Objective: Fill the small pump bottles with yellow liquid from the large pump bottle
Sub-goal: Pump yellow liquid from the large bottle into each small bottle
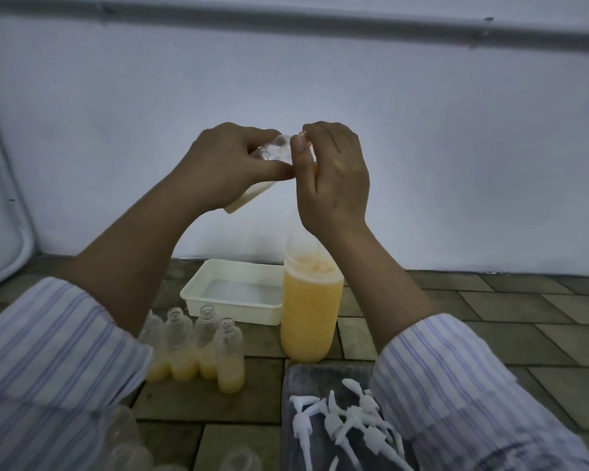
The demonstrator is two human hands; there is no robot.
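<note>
My left hand [232, 164] grips a small clear bottle [252, 195], tilted, with yellow liquid in its lower end. Its neck points at my right hand [330, 175], whose thumb and fingers are pinched at the bottle's mouth; what they pinch is hidden. Both hands are raised in front of the wall. Below them the large bottle [312, 311] of yellow liquid stands on the floor, its top hidden behind my right wrist. Several small open bottles [201, 348], each partly filled with yellow liquid, stand in a cluster to its left.
A white rectangular tray [233, 290] sits behind the small bottles, against the wall. Several white pump heads [347, 423] lie on a dark cloth at the bottom right. Empty clear bottles [126, 443] lie at the bottom left. The floor is brown tile.
</note>
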